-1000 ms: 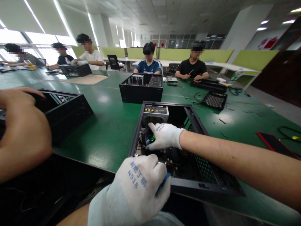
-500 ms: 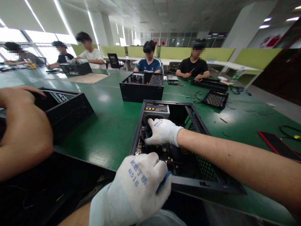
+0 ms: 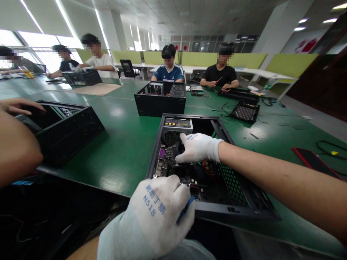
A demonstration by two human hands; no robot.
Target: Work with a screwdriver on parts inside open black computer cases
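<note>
An open black computer case (image 3: 217, 208) lies in front of me, its power supply (image 3: 177, 126) at the far left corner. My right hand (image 3: 199, 147), in a white glove, is inside the case above the motherboard (image 3: 169, 155). Its thumb and forefinger are spread; the dark patch between them is unclear. A purple connector (image 3: 162, 153) shows left of this hand. At the near left corner, my gloved left hand (image 3: 165, 209) is closed, fingers curled against the thumb. Something blue shows in its grip, but I cannot tell whether it is an object or glove coating.
Another person's arm (image 3: 16, 144) reaches over a black case (image 3: 73, 131) at left. Beyond mine stands another case (image 3: 159, 104) on the green table (image 3: 121, 144). Coworkers sit across. At right are a black drive-cage-like part (image 3: 245, 112), cables (image 3: 332, 151) and a red-edged black panel (image 3: 316, 164).
My right hand has shifted to the right inside the case, uncovering the purple connector and more motherboard. My left hand stays closed at the near corner. The neighbour's arm has drawn back leftward.
</note>
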